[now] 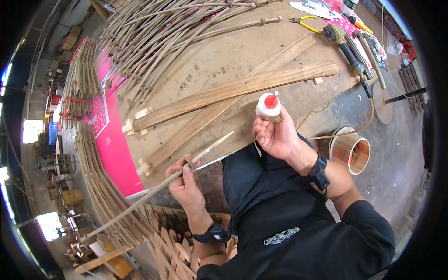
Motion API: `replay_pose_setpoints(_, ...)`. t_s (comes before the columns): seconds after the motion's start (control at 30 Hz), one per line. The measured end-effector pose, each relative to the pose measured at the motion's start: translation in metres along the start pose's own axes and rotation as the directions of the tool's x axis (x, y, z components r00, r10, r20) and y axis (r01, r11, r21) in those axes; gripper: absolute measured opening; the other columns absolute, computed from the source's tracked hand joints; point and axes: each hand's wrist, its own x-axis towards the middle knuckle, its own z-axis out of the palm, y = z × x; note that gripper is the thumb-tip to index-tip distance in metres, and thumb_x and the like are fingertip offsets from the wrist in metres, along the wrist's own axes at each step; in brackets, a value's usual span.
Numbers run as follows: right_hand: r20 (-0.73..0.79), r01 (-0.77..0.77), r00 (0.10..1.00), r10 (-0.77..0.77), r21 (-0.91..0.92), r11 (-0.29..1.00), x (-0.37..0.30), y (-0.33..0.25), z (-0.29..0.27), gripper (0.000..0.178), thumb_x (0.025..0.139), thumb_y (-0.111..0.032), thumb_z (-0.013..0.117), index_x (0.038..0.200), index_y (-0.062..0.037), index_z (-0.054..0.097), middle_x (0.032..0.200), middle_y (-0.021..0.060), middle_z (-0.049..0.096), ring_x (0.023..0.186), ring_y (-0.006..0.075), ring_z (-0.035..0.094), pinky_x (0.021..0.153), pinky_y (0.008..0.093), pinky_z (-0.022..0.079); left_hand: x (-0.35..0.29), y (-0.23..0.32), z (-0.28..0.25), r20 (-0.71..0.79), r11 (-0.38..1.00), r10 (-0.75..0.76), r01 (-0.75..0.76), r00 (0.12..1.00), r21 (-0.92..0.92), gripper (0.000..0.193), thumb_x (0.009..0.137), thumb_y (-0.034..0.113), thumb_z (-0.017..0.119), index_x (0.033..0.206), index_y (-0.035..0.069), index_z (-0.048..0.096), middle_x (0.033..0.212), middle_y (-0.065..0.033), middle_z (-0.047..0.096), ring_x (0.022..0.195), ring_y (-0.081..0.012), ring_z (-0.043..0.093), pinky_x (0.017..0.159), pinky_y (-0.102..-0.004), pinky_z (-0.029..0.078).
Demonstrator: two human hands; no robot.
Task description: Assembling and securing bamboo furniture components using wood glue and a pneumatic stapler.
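In my left hand (187, 191) is a long thin wooden stick (135, 204), held slantwise, its tapered tip pointing up and to the right. A small wooden block (190, 163) sits around the stick at my thumb and fingers. A whitish wet-looking spot shows on the stick above the block. My right hand (283, 141) grips a white squeeze bottle (266, 112) with a red cap and narrow nozzle, standing nearly upright to the right of the stick's tip. The palm hides the bottle's lower part.
Two crossed wooden boards (228, 91) lie on the worktable (210, 60). Many similar sticks (154, 42) are piled at the far left. A pneumatic tool (350, 53) and yellow-handled pliers (309, 23) lie at the far right. Below stands a round wooden bucket (361, 156).
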Motion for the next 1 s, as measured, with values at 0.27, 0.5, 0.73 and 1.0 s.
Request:
replay_pose_setpoints(0.27, 0.155, 0.088, 0.988, 0.013, -0.621, 0.779, -0.056, 0.017, 0.0, 0.058, 0.108, -0.054, 0.048, 0.075, -0.007, 0.056, 0.06, 0.0088, 0.058, 0.052, 0.0215, 0.058, 0.05, 0.0324, 0.047, 0.001, -0.002, -0.002, -0.016, 1.0, 0.003, -0.003, 1.0, -0.003, 0.015, 0.107, 0.004, 0.059, 0.12, 0.0, 0.053, 0.113, -0.0172, 0.071, 0.106, -0.0251, 0.072, 0.094, -0.0395, 0.064)
replay_pose_setpoints(0.5, 0.323, 0.294, 0.945, 0.04, -0.899, 0.326, -0.048, 0.076, -0.003, 0.036, 0.093, -0.019, 0.084, 0.117, -0.0037, 0.063, 0.094, -0.0036, 0.063, 0.081, 0.004, 0.057, 0.073, 0.0221, 0.049, -0.012, 0.008, 0.026, -0.108, 0.999, -0.021, 0.016, 0.994, -0.048, 0.018, 0.107, 0.012, 0.061, 0.12, 0.001, 0.054, 0.108, -0.0171, 0.071, 0.091, -0.0226, 0.072, 0.085, -0.0351, 0.061)
replay_pose_setpoints(0.73, 0.439, 0.37, 0.899, 0.006, -0.765, 0.528, -0.027, 0.1, 0.019, 0.072, 0.092, -0.012, 0.083, 0.153, -0.0039, 0.047, 0.105, -0.0017, 0.062, 0.086, 0.0033, 0.06, 0.077, 0.0205, 0.051, -0.03, 0.003, 0.044, -0.109, 0.983, -0.042, 0.021, 0.993, -0.185, 0.019, 0.107, 0.014, 0.062, 0.12, 0.001, 0.055, 0.114, -0.0116, 0.067, 0.103, -0.0196, 0.067, 0.093, -0.0335, 0.057)
replay_pose_setpoints(1.0, 0.431, 0.339, 0.902, 0.005, -0.716, 0.611, -0.021, 0.1, 0.017, 0.058, 0.094, -0.003, 0.08, 0.147, -0.0005, 0.057, 0.1, -0.007, 0.065, 0.089, 0.0009, 0.059, 0.083, 0.0205, 0.051, -0.034, 0.004, 0.056, -0.054, 0.954, -0.13, 0.11, 0.99, -0.28, 0.016, 0.108, 0.014, 0.062, 0.117, 0.003, 0.056, 0.114, -0.007, 0.063, 0.107, -0.0168, 0.065, 0.094, -0.033, 0.056)
